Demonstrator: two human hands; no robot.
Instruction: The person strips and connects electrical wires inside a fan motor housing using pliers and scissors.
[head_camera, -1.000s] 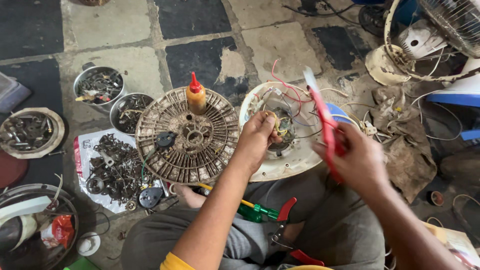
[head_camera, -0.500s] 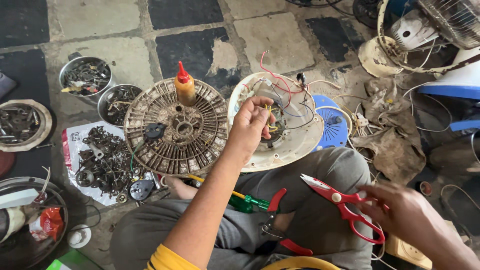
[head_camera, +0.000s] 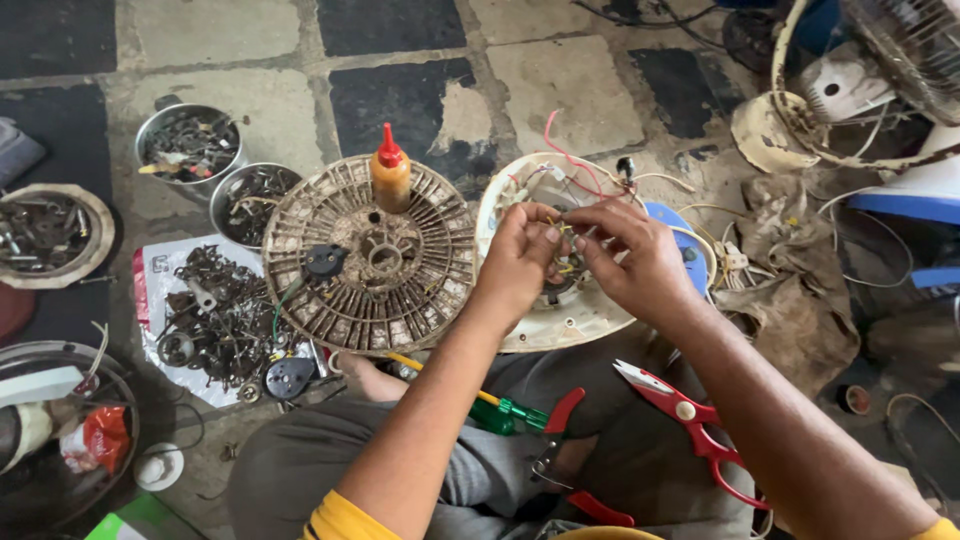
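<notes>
Both hands meet over a cream round fan housing (head_camera: 560, 318) full of coloured wires (head_camera: 562, 165). My left hand (head_camera: 518, 258) and my right hand (head_camera: 630, 258) each pinch thin wire ends at the housing's middle, fingertips nearly touching. Red-handled scissors (head_camera: 690, 420) lie on my right thigh, beside my right forearm. A green-handled screwdriver (head_camera: 490, 405) and red-handled pliers (head_camera: 560, 450) rest on my lap under the left forearm.
A dirty round fan grille (head_camera: 330, 300) with an orange squeeze bottle (head_camera: 390, 175) stands left of the housing. Metal bowls (head_camera: 190, 145) of scrap parts, a sheet piled with small parts (head_camera: 215, 320), a blue disc (head_camera: 685, 235) and a fan cage (head_camera: 890, 70) surround me on the tiled floor.
My right hand held the red scissors up, then lowered them to my lap, let go and came to the wires beside my left hand.
</notes>
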